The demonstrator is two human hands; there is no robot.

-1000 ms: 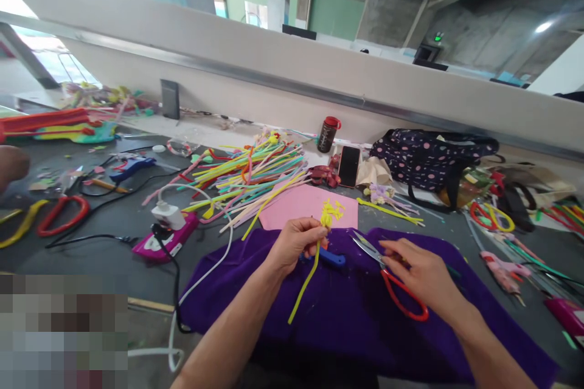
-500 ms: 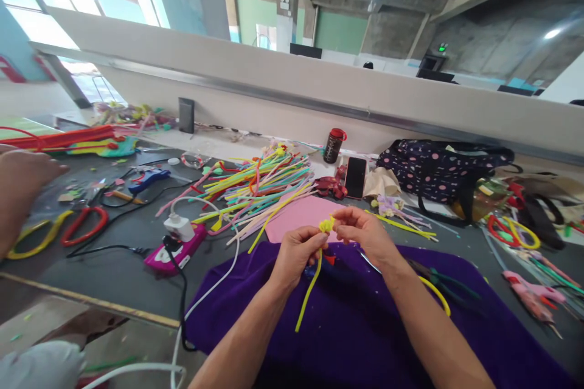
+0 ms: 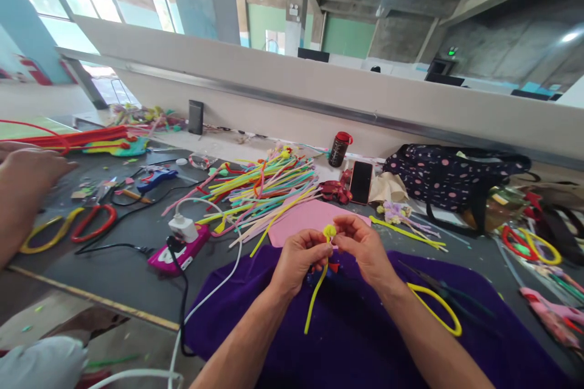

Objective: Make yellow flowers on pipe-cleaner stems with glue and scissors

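Note:
My left hand (image 3: 298, 256) is closed around the upper part of a yellow pipe cleaner (image 3: 316, 293) whose stem hangs down over a purple cloth (image 3: 347, 328). Its top ends in a small curled yellow tuft (image 3: 329, 231). My right hand (image 3: 364, 246) pinches that tuft from the right, thumb and forefinger together. Both hands meet above the cloth's far edge. A pair of scissors with yellow handles (image 3: 437, 305) lies on the cloth beside my right forearm.
A pink sheet (image 3: 301, 219) and a heap of coloured pipe cleaners (image 3: 260, 185) lie beyond my hands. A pink glue gun with a white plug (image 3: 180, 243), a phone (image 3: 361, 181), a red-capped bottle (image 3: 340, 149) and a dotted bag (image 3: 451, 176) stand around. Another person's hand (image 3: 22, 179) is at far left.
My right hand left the red-handled scissors on the cloth and came up to the yellow tuft, which it now pinches. The camera tilted up and shifted slightly left.

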